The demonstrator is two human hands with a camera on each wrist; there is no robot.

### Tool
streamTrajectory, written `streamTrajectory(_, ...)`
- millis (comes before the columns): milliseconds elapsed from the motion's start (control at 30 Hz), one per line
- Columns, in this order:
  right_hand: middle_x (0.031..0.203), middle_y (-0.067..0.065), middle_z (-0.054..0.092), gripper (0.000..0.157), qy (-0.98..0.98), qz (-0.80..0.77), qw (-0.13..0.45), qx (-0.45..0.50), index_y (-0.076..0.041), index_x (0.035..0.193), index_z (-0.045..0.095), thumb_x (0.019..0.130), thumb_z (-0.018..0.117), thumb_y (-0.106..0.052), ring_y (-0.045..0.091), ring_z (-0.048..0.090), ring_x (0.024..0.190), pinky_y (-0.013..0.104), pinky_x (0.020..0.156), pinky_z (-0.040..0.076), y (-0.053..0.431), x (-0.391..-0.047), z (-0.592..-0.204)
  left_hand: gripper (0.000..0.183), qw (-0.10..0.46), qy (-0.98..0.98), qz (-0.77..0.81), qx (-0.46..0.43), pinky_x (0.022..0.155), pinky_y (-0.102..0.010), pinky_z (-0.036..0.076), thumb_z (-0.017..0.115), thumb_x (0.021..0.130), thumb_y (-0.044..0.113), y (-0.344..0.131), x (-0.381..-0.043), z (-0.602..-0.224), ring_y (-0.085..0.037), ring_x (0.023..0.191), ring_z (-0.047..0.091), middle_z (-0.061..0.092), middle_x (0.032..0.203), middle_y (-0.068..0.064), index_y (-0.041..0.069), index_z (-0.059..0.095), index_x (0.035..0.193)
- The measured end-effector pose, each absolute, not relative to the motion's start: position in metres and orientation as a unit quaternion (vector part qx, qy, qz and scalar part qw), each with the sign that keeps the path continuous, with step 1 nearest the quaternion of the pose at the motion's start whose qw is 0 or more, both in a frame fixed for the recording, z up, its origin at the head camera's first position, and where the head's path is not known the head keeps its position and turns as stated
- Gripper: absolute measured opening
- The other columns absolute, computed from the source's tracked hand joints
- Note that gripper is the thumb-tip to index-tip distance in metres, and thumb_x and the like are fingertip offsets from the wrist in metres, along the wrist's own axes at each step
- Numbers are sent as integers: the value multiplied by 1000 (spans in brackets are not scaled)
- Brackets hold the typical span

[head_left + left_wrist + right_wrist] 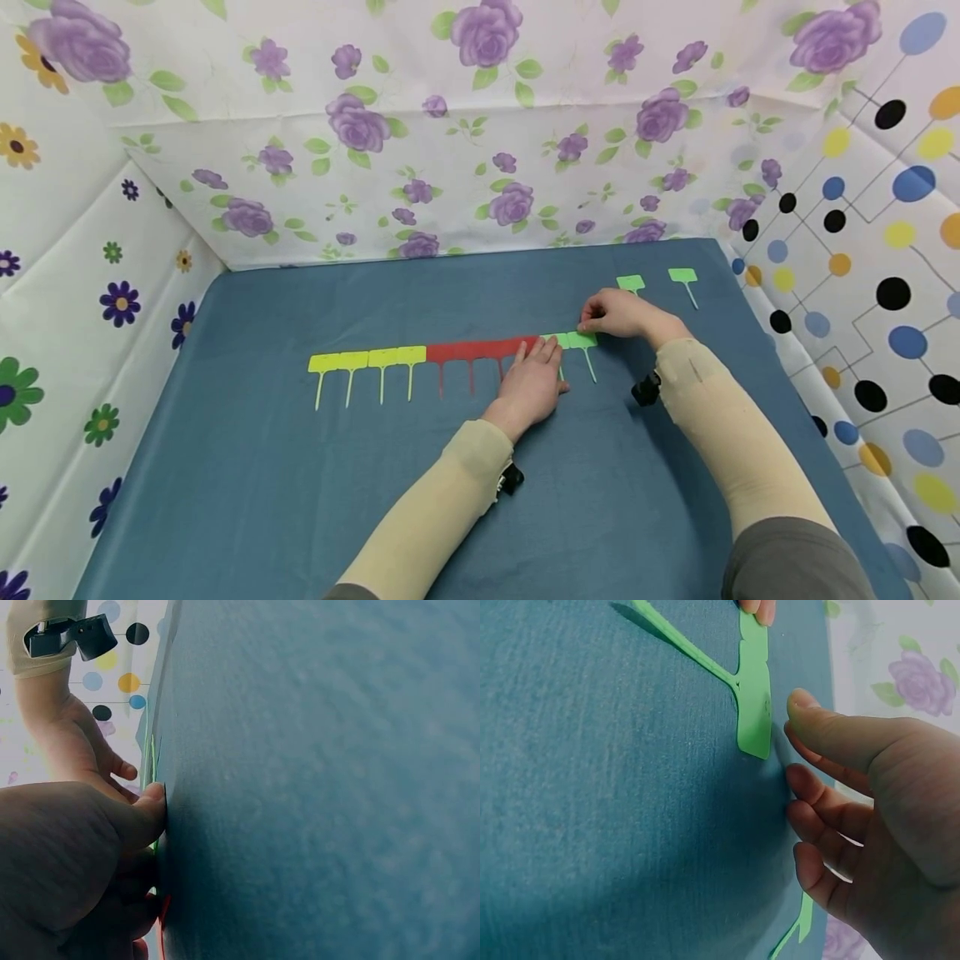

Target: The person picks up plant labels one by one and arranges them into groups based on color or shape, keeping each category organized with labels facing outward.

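A row of T-shaped plant labels lies across the blue cloth: yellow labels [352, 360] at the left, red labels [468, 350] in the middle, green labels [582, 340] at the right. My left hand [531, 383] rests with fingers extended over the place where red meets green, hiding part of both. Just beyond the row's right end is my right hand [630, 317], its fingers loosely bent. In the right wrist view, the right hand [900, 802] holds nothing, and its thumb is a little apart from the end green label [754, 712].
Two separate green labels lie at the back right, one [631, 283] partly behind the right hand and the other [683, 277] farther right. A purple-flowered sheet [450, 167] rises behind the table. Patterned sheets stand at the left [67, 275] and right [862, 250].
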State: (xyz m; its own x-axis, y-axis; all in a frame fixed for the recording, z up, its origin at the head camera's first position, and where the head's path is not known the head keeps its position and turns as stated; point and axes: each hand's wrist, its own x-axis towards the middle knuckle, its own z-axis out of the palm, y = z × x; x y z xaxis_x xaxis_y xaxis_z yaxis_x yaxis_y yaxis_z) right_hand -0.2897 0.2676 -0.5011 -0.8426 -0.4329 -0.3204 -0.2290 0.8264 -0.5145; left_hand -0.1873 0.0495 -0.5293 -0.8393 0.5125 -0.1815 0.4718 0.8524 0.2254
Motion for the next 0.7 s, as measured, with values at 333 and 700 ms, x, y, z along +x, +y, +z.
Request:
streamTrajectory(333,94,-1,67,16,932,-246,196,-179,-20,102,73,99,65,-33,19,59,79,38,73,49,277,-285,-505,68,121,955,89,257,124,-42,9,53,102,43,50,-187,-531,-19,152,13,20,165,-2,11,30,158)
streamTrajectory(700,113,-1,67,22,936,-254,148,-193,-19,119,69,100,63,-30,20,62,104,46,92,50,296,-269,-510,68,119,953,104,260,124,-42,9,54,102,42,49,-187,-529,-21,152,14,21,165,-4,10,31,157)
